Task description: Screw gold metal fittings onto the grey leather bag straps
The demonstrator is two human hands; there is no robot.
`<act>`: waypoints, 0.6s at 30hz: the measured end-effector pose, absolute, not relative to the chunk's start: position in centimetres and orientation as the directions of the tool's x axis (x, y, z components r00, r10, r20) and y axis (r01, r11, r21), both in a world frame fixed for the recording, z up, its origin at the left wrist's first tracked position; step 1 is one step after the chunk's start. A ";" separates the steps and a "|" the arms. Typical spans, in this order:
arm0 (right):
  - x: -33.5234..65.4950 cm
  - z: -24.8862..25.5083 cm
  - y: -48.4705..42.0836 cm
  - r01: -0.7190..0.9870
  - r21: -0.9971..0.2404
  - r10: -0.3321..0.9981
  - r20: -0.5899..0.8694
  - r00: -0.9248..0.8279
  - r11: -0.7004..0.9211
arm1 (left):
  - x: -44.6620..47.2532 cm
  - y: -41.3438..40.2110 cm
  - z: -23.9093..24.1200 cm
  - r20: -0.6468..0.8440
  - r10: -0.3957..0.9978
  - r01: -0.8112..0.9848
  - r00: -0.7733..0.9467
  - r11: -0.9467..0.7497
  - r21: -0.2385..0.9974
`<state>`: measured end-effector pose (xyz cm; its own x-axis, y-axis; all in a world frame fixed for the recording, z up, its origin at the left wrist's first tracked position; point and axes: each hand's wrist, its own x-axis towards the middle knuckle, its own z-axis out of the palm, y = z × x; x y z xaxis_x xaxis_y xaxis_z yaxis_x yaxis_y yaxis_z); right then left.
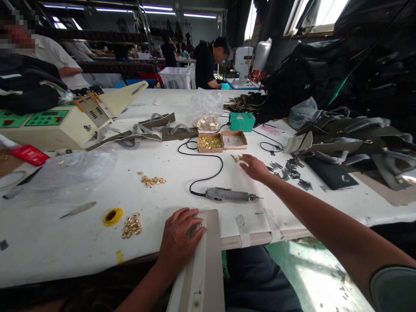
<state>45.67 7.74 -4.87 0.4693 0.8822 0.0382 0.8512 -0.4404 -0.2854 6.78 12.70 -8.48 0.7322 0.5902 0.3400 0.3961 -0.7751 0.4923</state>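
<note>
Right hand (255, 168), fingers loosely parted, reaches toward gold pieces (235, 158) seemingly not yet attached; left hand (180, 236) lies spread on the panel (212, 260).

Bare hands (179, 234), bare forearms (312, 208), grey-green sleeve (394, 288) with a dark edge, dark creased trousers (260, 277)

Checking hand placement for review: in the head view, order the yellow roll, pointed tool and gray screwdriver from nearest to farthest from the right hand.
1. Gray screwdriver: below the right hand in view.
2. Yellow roll: left, beside the gold pieces.
3. Pointed tool: farther left than the roll.
</note>
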 end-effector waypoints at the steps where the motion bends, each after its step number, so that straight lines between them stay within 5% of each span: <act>1: 46.3 -5.4 8.8 0.855 -0.283 0.887 0.030 0.460 -0.434 | 6.8 12.7 -8.5 0.343 0.588 0.394 0.733 -0.777 0.491; 12: 46.4 -9.7 3.0 0.954 -0.102 0.955 0.061 0.290 -0.283 | 6.8 12.8 -8.6 0.369 0.573 0.396 0.732 -0.799 0.453; 18: 46.8 -9.5 1.1 0.907 -0.247 0.908 0.163 0.387 -0.342 | 6.9 12.8 -8.5 0.355 0.575 0.396 0.737 -0.793 0.463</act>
